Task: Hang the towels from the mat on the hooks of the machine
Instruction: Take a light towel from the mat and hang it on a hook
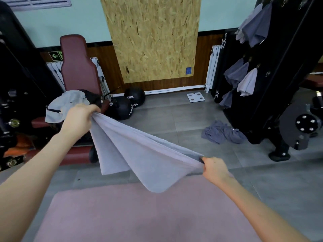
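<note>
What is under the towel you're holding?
Under the towel lie the pink mat and grey floor. The towel covers part of both, so anything there is hidden.

Even, soft indoor light, no glare; faint shadows. Strong wide-angle bending at edges. Slight overall softness, forearms blurred near bottom corners.

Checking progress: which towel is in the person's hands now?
The pale grey towel stretched between left hand and right hand; others hang on the machine or lie on the floor.
</note>
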Tool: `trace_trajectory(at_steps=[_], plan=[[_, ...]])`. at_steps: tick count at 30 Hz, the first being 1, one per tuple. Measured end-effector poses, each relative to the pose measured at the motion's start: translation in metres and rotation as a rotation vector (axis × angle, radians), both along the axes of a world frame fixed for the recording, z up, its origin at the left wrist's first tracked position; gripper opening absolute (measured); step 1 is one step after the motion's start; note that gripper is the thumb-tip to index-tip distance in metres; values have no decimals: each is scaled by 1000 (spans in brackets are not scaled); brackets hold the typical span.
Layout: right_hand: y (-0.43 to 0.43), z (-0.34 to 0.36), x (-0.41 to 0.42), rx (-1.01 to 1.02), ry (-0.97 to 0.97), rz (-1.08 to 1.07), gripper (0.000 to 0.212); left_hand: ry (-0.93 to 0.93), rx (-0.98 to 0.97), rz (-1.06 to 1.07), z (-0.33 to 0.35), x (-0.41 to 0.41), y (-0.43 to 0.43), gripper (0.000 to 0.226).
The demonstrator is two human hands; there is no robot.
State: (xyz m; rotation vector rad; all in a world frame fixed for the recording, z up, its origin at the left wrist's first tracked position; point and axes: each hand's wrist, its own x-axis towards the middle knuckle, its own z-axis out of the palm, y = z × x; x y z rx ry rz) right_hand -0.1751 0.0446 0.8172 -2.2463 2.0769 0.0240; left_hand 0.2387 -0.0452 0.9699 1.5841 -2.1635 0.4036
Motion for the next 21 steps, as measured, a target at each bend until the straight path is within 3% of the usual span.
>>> trace_trajectory(at_steps=[3,7,12,16,18,21], plan=[[-6,14,-9,-66,-81,-104,37,69,78,90,-27,12,9,36],[-14,32,-24,-212,-215,-88,49,162,159,177,-49,20,18,31],[-18,49,-21,-12,168,-14,23,201,240,147,-59,10,18,29],[-23,54,-31,31,173,-29,15,230,276,164,-58,8,15,31],[-23,55,-42,157,-205,-37,8,266,343,183,-57,13,14,31],[-14,63,-51,407,-1073,-151,17,423,550,210,-55,22,19,29]])
